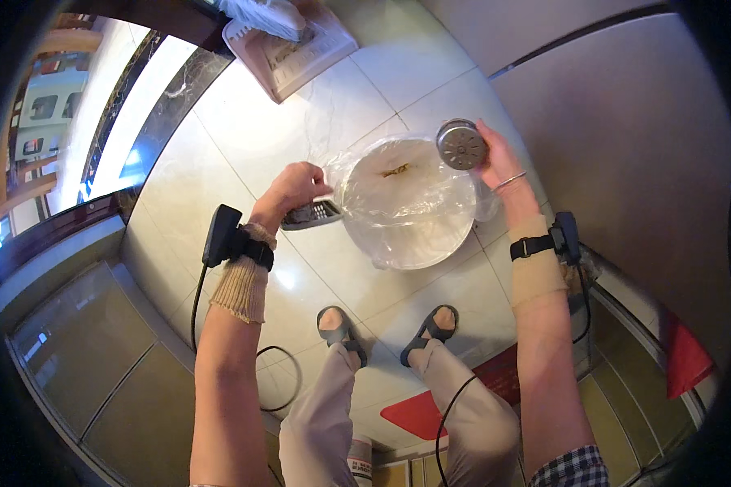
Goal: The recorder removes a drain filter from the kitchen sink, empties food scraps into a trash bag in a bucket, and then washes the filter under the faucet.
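Note:
My right hand (497,159) grips a round metal sink strainer (461,145) over the right far rim of a round bin, its slotted face showing. A clear plastic liner (396,204) covers the pale bin (414,252) and hangs over its sides. One small brown scrap (395,170) lies on the pale surface within the rim. At the bin's left, my left hand (298,184) has its fingers curled close to the liner's edge; whether they pinch it is unclear. Just below that hand, a dark piece with light spots (317,214) juts out beside the bin, perhaps a pedal.
A pale dustpan (304,58) with a broom head (265,17) stands on the tiled floor (219,189) at the far side. Tall smooth panels (615,134) rise on the right, glossy cabinet fronts (91,347) on the left. Red material (417,417) lies near my feet; cables hang from both wrist straps.

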